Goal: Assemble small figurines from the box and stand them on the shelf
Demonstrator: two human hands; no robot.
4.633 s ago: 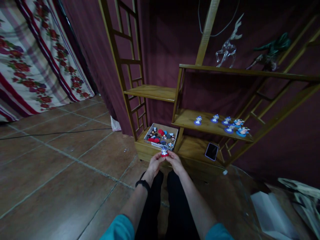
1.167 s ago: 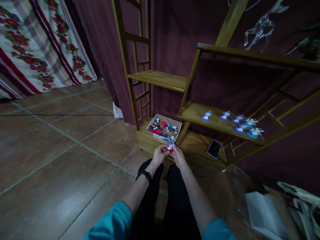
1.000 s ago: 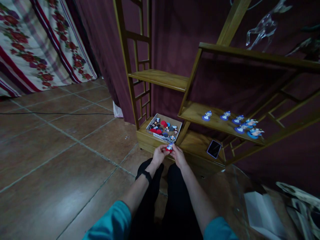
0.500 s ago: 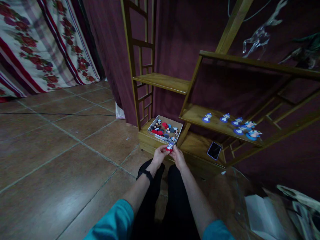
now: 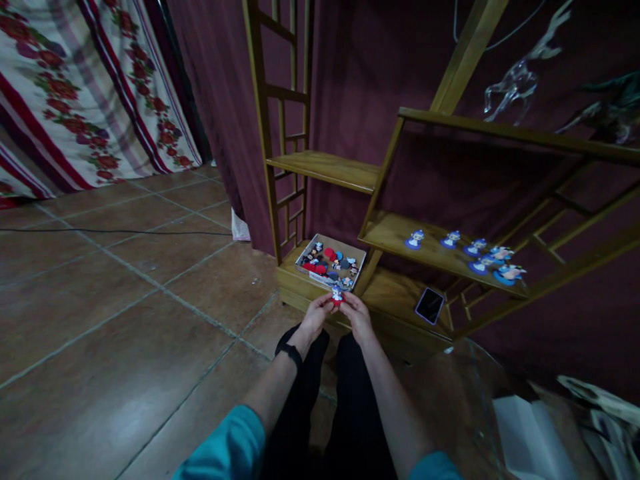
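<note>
Between both hands I hold a small figurine (image 5: 337,293), white and purple on a round red base. My left hand (image 5: 317,316) grips the base from the left, and my right hand (image 5: 358,315) grips it from the right. Just beyond my fingers sits a shallow cardboard box (image 5: 361,261) with several small figures and red, blue and grey discs in it. On the shelf (image 5: 383,230) to the right stand several similar figurines, among them a white and purple one on a purple base (image 5: 415,239) and one on a blue base (image 5: 510,274).
A phone or small tablet (image 5: 429,305) lies on the lower shelf. The wooden rack has an upper ledge (image 5: 325,168) and upright posts. A clear glass animal figure (image 5: 515,83) stands higher up. A black cable (image 5: 120,231) crosses the tiled floor, and white papers (image 5: 530,437) lie at right.
The figurine has been brought slightly lower and to the left, and it now looks more upright between my fingers. Both hands keep hold of it.
</note>
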